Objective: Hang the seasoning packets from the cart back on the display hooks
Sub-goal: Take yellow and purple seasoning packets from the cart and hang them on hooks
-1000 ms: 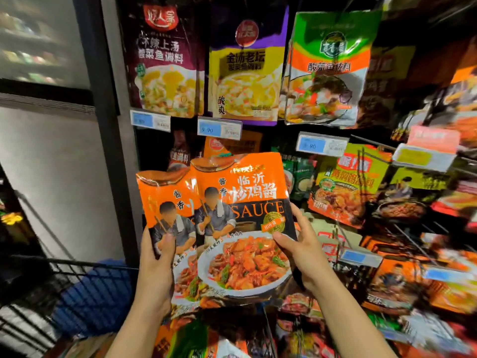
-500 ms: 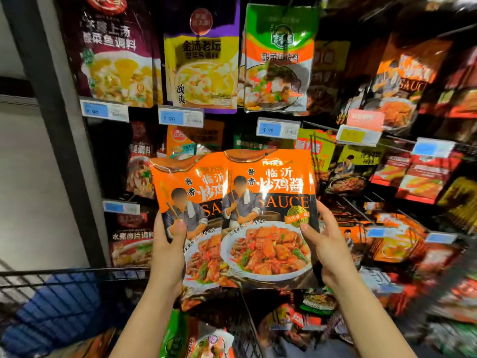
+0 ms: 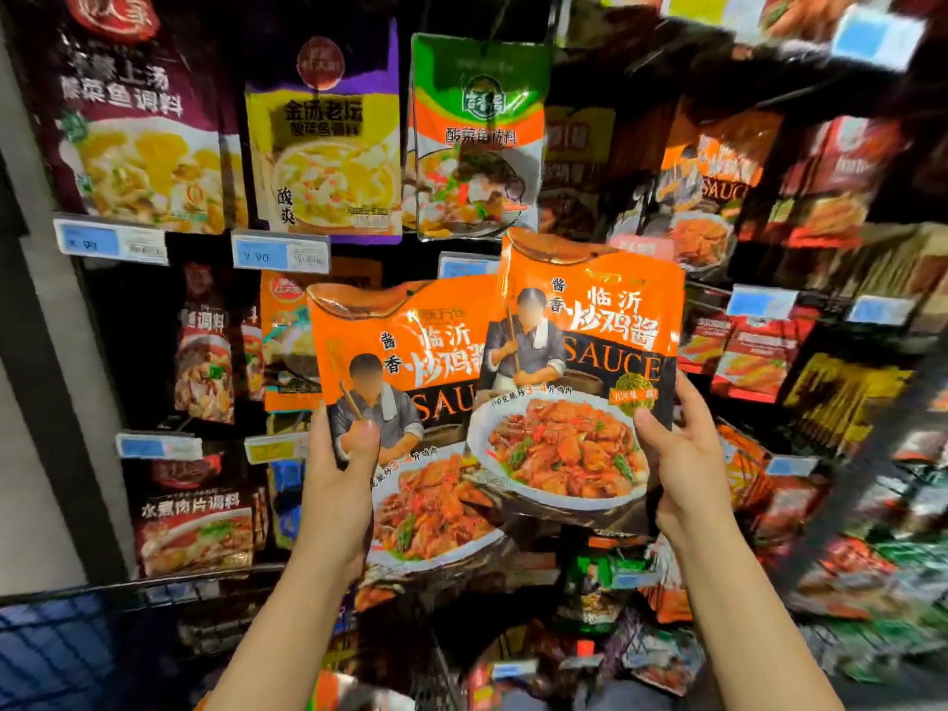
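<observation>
Along the top row of the display rack hang three stock pouches: a dark purple pouch [image 3: 133,120] at the left edge, a yellow and purple pouch [image 3: 328,141] just beside it, then a green and orange pouch [image 3: 477,136]. White price labels [image 3: 110,243] with blue panels sit under them (the print is blurred). A black upright post [image 3: 56,402] bounds the rack's left edge, with a grey wall [image 3: 25,479] beyond it. The rack's right side is smeared.

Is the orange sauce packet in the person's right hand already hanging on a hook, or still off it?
Off the hook. The right hand grips the orange sauce packet by its lower right edge, upright before the display; no hook shows through its top.
</observation>
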The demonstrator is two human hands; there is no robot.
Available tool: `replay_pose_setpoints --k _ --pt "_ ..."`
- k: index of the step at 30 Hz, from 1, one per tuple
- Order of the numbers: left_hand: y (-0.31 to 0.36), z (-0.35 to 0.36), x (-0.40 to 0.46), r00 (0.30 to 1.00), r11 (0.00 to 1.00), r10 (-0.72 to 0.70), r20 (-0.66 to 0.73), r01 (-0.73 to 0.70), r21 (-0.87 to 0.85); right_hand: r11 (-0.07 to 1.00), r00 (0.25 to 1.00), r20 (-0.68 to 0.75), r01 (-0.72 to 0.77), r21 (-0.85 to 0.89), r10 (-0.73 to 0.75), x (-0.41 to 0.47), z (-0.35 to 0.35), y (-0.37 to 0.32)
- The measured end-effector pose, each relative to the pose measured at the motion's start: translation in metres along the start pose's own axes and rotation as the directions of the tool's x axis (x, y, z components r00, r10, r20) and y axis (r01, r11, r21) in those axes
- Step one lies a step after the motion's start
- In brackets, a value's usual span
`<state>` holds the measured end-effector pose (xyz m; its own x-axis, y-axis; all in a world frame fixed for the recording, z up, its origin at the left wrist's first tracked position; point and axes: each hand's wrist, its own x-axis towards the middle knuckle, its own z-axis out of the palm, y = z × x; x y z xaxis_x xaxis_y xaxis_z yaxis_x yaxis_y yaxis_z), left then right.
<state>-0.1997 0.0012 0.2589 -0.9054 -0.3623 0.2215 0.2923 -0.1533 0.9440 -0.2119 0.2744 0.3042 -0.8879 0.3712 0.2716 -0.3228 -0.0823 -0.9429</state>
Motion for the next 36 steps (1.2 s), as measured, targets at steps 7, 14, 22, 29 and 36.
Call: replay_pose_setpoints --k 7,14,22,29,36 --pt "0.027 0.127 0.015 0.966 0.967 0.253 0.047 -0.251 -0.045 0.981 0.981 -0.113 0.167 0.094 -0.157 0.089 -0.088 -0.043" --pt "0.021 0.25 0.019 0.954 0.951 0.298 0.021 -0.295 -0.091 0.959 0.968 -0.073 0.248 0.134 -0.24 0.203 -0.171 -0.09" --pt "0.018 0.297 0.02 0.947 0.925 0.297 -0.121 -0.316 -0.209 0.954 0.955 0.115 0.252 0.161 -0.272 0.298 -0.166 -0.121" --pt "0.021 0.296 0.024 0.928 0.917 0.326 -0.179 -0.357 -0.179 0.95 0.949 0.132 0.263 0.166 -0.285 0.33 -0.169 -0.12" --pt "0.026 0.295 0.018 0.896 0.903 0.4 -0.192 -0.421 -0.084 0.96 0.95 0.193 0.208 0.188 -0.244 0.34 -0.181 -0.115"
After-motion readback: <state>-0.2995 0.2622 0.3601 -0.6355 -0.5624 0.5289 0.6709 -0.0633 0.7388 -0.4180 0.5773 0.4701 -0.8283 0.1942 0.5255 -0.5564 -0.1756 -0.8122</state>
